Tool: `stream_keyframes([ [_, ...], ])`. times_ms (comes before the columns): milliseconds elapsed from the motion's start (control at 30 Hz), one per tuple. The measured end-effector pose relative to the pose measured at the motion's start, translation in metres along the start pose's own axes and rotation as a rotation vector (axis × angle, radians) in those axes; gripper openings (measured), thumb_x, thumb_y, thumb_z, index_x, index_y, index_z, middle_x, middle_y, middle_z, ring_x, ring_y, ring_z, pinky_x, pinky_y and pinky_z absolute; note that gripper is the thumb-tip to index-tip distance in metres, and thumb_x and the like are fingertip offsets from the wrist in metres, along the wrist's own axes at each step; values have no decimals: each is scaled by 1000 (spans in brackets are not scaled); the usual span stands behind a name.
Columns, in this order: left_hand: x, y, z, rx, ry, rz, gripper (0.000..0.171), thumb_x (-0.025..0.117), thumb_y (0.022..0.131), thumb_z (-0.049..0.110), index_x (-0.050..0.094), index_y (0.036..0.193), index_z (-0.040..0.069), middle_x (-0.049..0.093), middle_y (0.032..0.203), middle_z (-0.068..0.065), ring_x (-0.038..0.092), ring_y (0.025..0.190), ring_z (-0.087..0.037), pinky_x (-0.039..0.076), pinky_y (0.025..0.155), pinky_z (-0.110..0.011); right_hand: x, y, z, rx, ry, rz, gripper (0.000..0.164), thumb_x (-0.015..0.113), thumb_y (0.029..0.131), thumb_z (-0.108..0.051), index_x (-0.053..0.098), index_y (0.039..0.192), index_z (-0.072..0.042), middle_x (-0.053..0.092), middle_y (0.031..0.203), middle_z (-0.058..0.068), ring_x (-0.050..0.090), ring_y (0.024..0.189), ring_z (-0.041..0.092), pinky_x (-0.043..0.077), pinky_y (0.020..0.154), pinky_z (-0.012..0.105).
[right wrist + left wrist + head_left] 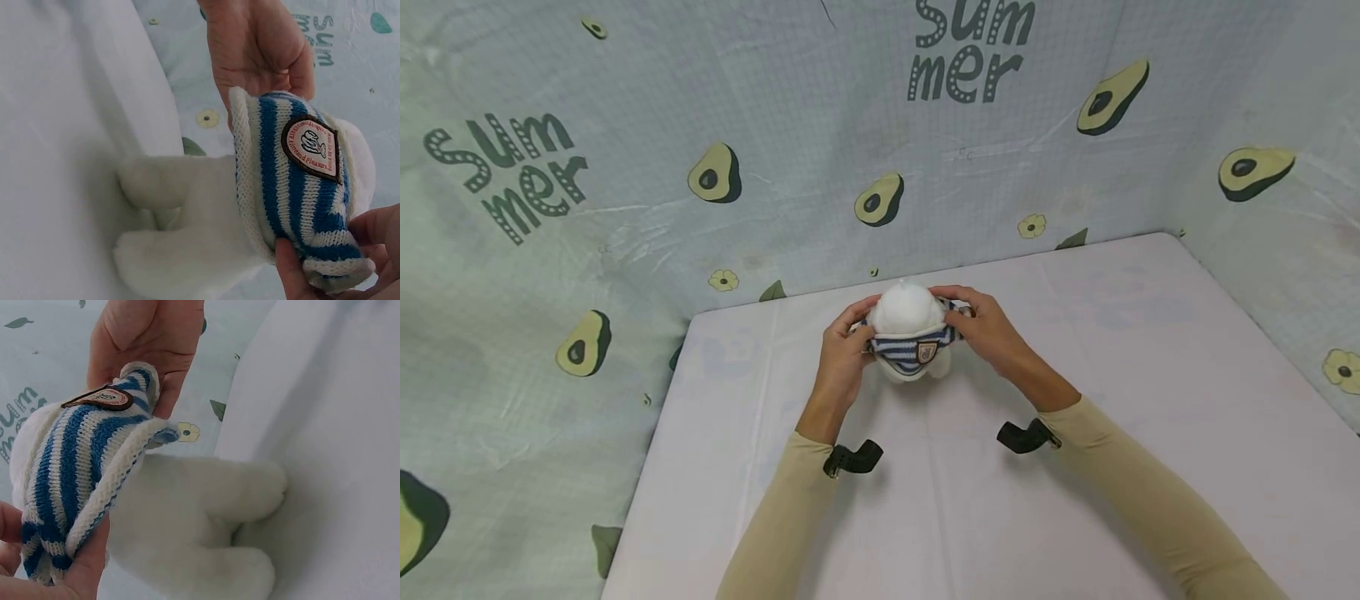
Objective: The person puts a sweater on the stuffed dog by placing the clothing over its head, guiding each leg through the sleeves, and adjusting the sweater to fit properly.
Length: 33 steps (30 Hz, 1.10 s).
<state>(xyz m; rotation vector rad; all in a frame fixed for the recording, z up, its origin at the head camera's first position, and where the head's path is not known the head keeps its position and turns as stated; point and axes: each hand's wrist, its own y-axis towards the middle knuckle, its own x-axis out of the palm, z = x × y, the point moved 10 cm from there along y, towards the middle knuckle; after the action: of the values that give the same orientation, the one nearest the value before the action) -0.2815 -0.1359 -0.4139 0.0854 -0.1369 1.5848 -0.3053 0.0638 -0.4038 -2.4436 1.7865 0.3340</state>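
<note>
A white plush toy sits upright near the back of the table, its stubby legs on the surface. Around its upper body is a blue-and-white striped knitted garment with a rolled white edge and a dark-edged patch on the front. My left hand pinches one side end of the knit between thumb and fingers. On the opposite side my right hand pinches the other end. In the left wrist view the plush's bare lower body shows below the garment; its face is hidden.
The table has a pale cover. Behind it and at both sides hangs a light curtain printed with avocados. Black wrist mounts stick out inward from both sleeves over the table.
</note>
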Motion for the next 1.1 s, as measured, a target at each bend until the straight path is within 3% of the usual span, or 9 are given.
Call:
stream_keyframes([
  [167,-1,1,-2,-20,74,13,38,53,99,6,65,134,15,56,127,-7,58,106,-23,56,78,-32,2,3,5,74,-50,-33,43,51,105,-20,54,147,-16,47,153,8,53,118,30,48,94,59],
  [333,-2,1,-9,-74,143,22,36,51,101,14,64,134,12,57,123,-10,61,107,-22,56,84,-33,6,4,16,164,-62,-76,46,48,107,-31,50,150,-15,49,152,8,50,127,31,46,99,54],
  [467,-2,-2,-15,-107,84,11,38,50,101,14,62,137,13,59,130,-12,59,115,-23,53,94,-42,6,2,22,197,-26,-85,47,47,107,-31,47,152,-16,49,152,10,48,135,32,46,104,50],
  [667,-4,-12,-25,-180,-142,35,41,53,103,17,51,143,8,51,139,-14,53,117,-23,50,96,-44,12,-11,36,315,156,-119,54,44,109,-34,38,156,-9,45,151,19,48,135,35,53,100,44],
  [800,-2,-19,-34,-222,-254,49,42,56,103,24,48,139,3,48,130,-11,52,113,-23,52,93,-41,21,-20,45,385,311,-159,61,44,108,-44,38,153,-2,47,143,22,52,128,34,54,99,45],
  [967,10,-27,-42,-249,-388,3,51,58,104,33,44,143,4,47,130,-13,54,110,-23,55,89,-33,36,-27,53,448,576,-200,73,45,104,-56,31,156,-7,47,135,19,62,112,26,55,97,44],
  [1100,19,-30,-49,-270,-478,-30,62,58,103,39,37,153,7,44,140,-18,56,114,-24,54,90,-32,44,-30,56,430,788,-191,70,43,106,-52,27,158,-7,55,128,14,67,107,20,57,93,36],
])
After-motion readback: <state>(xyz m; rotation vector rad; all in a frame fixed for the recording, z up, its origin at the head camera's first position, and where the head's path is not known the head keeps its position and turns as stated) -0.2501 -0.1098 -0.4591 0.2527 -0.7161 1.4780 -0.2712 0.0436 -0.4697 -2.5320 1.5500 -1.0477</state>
